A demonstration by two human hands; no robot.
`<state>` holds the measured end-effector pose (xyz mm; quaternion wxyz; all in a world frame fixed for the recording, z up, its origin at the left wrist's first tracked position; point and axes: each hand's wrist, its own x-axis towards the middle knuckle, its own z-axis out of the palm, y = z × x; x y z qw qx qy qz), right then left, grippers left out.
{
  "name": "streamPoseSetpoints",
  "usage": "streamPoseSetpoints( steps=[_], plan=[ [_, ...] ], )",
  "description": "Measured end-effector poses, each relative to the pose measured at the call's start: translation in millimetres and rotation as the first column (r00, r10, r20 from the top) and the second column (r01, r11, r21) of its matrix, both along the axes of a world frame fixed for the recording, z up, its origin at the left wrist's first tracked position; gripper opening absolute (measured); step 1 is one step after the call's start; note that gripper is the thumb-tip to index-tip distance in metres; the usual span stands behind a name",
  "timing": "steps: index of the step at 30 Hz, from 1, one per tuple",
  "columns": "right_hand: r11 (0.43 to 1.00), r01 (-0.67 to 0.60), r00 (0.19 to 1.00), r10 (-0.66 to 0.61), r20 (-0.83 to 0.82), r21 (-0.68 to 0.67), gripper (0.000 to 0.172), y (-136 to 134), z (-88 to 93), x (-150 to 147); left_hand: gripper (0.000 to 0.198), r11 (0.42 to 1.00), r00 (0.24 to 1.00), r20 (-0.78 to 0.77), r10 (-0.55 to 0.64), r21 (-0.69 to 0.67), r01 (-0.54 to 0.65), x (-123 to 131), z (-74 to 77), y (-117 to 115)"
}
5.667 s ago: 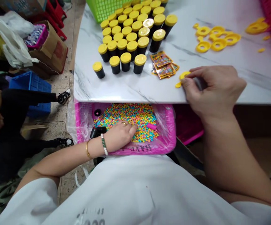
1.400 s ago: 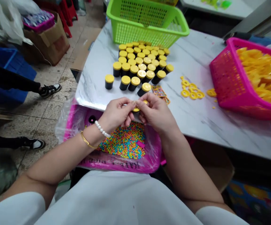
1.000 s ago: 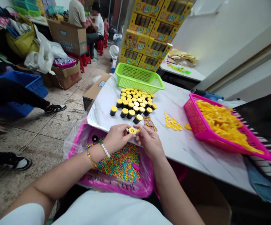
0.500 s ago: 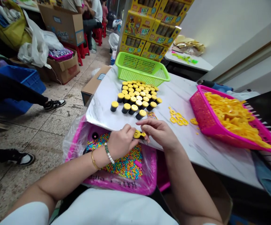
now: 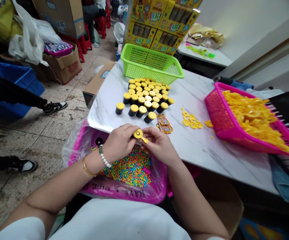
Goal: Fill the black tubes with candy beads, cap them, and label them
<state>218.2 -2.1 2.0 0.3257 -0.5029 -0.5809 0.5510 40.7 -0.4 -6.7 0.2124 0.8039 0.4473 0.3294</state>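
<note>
My left hand [image 5: 119, 141], closed, holds a yellow ring-shaped piece with a flat tab [image 5: 138, 134] above the pink tub. Dark material shows in the ring's centre, but what lies under it is mostly hidden by fingers. The fingers of my right hand [image 5: 159, 143] are closed on the tab side of the same piece. Below both hands, the pink tub [image 5: 157, 196], lined with clear plastic, holds many small coloured balls [image 5: 131, 173]. Just beyond stand several black containers with yellow lids [image 5: 133, 110]. Small printed packets [image 5: 164, 124] lie to their right.
Loose yellow ring pieces [image 5: 192, 120] lie on the white table [image 5: 207, 160], beside a pink basket [image 5: 217, 130] heaped with more. A green basket [image 5: 152, 63] stands behind the containers, before stacked yellow boxes [image 5: 167, 36]. Another person's leg [image 5: 16, 90] extends at left.
My right hand has come in to the yellow piece and closed on its tab side. The piece has moved left and up in view, its tab now tilted toward me. More printed packets show.
</note>
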Motion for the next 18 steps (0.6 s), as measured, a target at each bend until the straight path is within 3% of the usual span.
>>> streamPoseSetpoints(
  steps=[6, 10, 15, 18],
  plan=[
    [0.989, 0.078, 0.997, -0.074, -0.032, 0.129, 0.042, -14, 7.5, 3, 0.031, 0.998, 0.997, -0.058, 0.059, -0.006, -0.059, 1, -0.6, -4],
    [0.994, 0.009, 0.995, 0.001, -0.097, 0.105, 0.04, -9, 10.5, 14, 0.034, 0.996, 0.996, -0.046, 0.077, 0.039, -0.075, 1, -6.6, -4],
    [0.989, -0.076, 0.996, 0.082, -0.042, 0.126, 0.027, 7, 9.4, 23, 0.042, 1.0, 1.0, 0.02, -0.016, 0.026, 0.016, -5, -9.8, 0],
    [0.99, -0.067, 0.997, 0.071, -0.027, 0.127, 0.026, 14, 7.8, 18, 0.034, 0.998, 0.997, 0.056, -0.054, -0.008, 0.054, -8, -4.1, 2]
  ],
)
